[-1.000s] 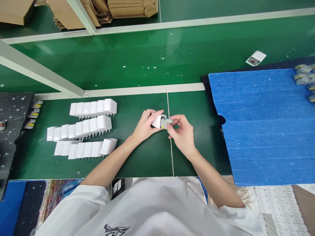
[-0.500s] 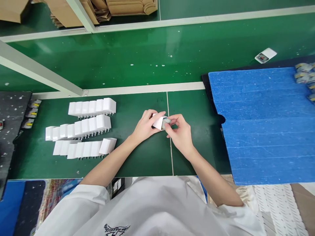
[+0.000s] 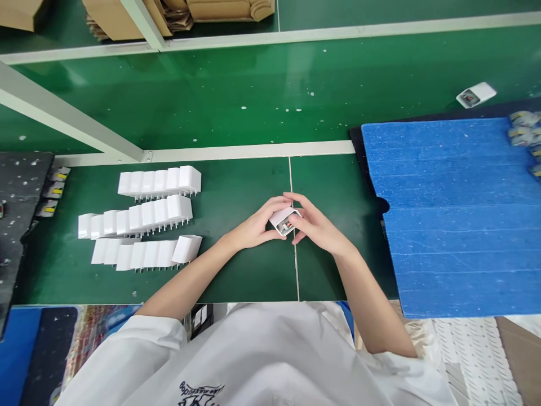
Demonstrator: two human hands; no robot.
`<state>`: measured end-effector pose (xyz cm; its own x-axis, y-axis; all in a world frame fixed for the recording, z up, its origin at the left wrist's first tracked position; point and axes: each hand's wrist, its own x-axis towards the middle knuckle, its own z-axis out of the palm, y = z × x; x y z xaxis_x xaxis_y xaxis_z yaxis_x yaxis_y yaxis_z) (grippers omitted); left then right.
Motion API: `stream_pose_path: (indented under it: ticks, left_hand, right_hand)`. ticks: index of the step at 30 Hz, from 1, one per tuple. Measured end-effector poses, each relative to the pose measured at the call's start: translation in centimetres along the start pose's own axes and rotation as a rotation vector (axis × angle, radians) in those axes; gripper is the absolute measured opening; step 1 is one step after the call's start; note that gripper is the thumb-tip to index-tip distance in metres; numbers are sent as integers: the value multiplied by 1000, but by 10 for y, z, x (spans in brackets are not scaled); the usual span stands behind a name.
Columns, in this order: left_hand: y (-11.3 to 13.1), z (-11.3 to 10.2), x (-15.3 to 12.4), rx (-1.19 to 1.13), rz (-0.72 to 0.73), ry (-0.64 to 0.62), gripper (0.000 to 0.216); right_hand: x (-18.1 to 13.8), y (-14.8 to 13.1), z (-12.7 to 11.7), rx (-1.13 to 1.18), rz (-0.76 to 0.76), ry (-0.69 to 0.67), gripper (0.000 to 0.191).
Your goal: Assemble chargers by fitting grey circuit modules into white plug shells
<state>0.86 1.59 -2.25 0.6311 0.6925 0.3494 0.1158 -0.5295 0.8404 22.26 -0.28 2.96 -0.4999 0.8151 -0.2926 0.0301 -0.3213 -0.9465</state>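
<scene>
Over the green bench, a small white charger housing (image 3: 282, 216) is held between my two hands. Its open end faces me and slightly right, with circuit parts visible inside. My left hand (image 3: 257, 225) is closed around its left side, thumb underneath. The fingers of my right hand (image 3: 316, 225) curl against its right side, and the thumb presses at the open end. To the left stand rows of white plug chargers, a back row (image 3: 160, 181), a middle row (image 3: 135, 219) and a front row (image 3: 146, 254), their metal pins showing.
A blue board (image 3: 448, 220) covers the right side, with several wrapped parts (image 3: 524, 128) at its far edge. Another open white housing (image 3: 476, 95) lies behind it. At left is a black speckled board (image 3: 21, 208). A metal post (image 3: 71, 113) rises behind the rows; cardboard (image 3: 228, 10) sits above.
The housing has turned so its open end faces more toward me. The grey piece at its opening no longer shows, and circuit parts are visible inside. My right fingers have moved onto the housing.
</scene>
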Motion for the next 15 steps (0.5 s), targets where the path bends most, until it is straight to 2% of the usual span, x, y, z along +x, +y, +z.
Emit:
stream_pose_path:
  ticks: [5,10,13,15]
  left_hand:
    - [0,-1,3,-99,-38,28,58]
    - [1,5,4,-266,-237,124,66]
    - [7,7,6,-306,-310,146,56]
    - [11,5,7,-281,-323,156,47]
  right_hand:
    - [3,-1,5,85,-3,72,69]
    - [10,6,13,97,19,265,60]
    - [13,11,18,95,24,341,65]
    - [14,13,20,85,21,340,68]
